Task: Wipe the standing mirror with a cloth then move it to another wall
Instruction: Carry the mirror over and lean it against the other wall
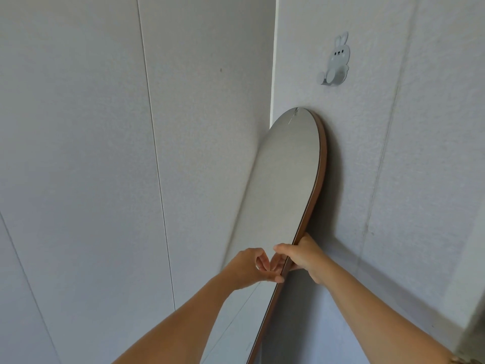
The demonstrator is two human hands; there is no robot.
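The standing mirror [288,179] has a rounded top and a thin brown wooden frame. It leans with its top against the right-hand wall, close to the corner, and its glass reflects pale wall. My right hand [307,256] grips the mirror's right frame edge about halfway up, thumb in front and fingers behind. My left hand [246,266] is curled at the left side of the glass, its fingertips meeting their reflection and its thumb reaching the frame. No cloth is in view.
A grey rabbit-shaped hook [337,61] sticks to the right wall just above the mirror's top. The wall corner [273,74] runs vertically left of it. Panelled pale wall [105,153] fills the left. A pale upright edge [472,311] stands at the lower right.
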